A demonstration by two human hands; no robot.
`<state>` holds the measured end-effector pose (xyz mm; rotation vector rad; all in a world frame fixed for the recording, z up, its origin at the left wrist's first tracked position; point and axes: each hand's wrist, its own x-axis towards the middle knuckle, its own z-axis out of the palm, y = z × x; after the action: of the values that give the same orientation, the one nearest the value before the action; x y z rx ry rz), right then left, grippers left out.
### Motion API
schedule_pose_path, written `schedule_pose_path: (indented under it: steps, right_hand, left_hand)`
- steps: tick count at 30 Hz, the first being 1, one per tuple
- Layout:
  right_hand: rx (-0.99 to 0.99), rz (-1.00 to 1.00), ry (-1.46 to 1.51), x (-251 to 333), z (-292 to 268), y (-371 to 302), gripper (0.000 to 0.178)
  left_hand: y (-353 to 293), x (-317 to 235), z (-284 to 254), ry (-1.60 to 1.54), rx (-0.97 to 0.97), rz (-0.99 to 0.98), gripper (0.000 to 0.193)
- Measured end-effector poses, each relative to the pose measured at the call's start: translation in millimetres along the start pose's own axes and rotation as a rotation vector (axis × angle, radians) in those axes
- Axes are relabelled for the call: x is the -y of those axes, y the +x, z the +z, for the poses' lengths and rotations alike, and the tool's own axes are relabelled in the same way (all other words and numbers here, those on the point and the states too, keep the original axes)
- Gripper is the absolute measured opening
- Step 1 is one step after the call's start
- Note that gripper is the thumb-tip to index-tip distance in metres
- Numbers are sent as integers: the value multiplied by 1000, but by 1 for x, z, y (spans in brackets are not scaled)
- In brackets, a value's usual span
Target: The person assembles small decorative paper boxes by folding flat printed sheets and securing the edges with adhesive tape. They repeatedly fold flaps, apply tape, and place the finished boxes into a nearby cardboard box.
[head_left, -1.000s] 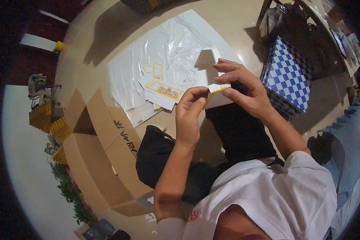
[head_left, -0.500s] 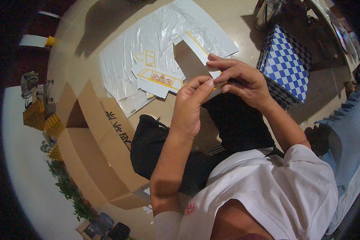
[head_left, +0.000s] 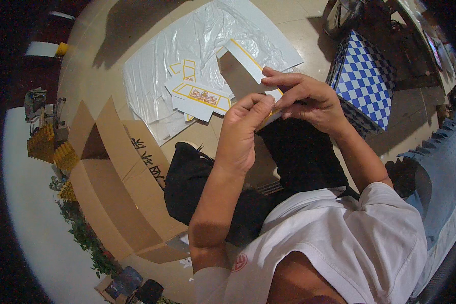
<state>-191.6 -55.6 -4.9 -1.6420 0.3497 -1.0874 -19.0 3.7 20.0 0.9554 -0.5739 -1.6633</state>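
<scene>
Between my hands, above my lap, is a partly folded paper box [head_left: 244, 57], white outside with yellow edging and grey-brown inside. Its long side stretches away from me. My left hand [head_left: 243, 126] is closed on the near end, thumb pressed on top. Around the same end, my right hand [head_left: 309, 101] pinches with bent fingers close to the left thumb. The fingers partly hide that end of the box. Beyond my left hand lie several flat white box blanks [head_left: 203, 97] with yellow lines and a reddish-brown print, overlapping each other.
Under the blanks, a white board [head_left: 152, 76] wrapped in clear plastic lies on the tiled floor. A large open cardboard carton [head_left: 119, 195] stands at my left. Blue-and-white checkered boxes [head_left: 362, 78] sit at the right. Light-blue cloth [head_left: 443, 167] hangs farther right, and plants [head_left: 78, 223] line the left.
Both hands keep their grip on the paper box. My left thumb has shifted slightly toward the right fingers. The view has moved a little; everything else stays put.
</scene>
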Motion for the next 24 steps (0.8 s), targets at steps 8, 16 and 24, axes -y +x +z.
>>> schedule_pose_path:
  steps: [8, 16, 24]
  right_hand:
    - [-43, 190, 358, 9, 5, -1, 46]
    - [-128, 153, 180, 2, 19, 8, 32]
    - [-187, 131, 63, -4, 25, 13, 29]
  left_hand:
    - [2, 2, 1, -19, -153, 188, 11]
    - [-6, -1, 7, 362, -234, 442, 15]
    - [-5, -3, 4, 240, -211, 412, 14]
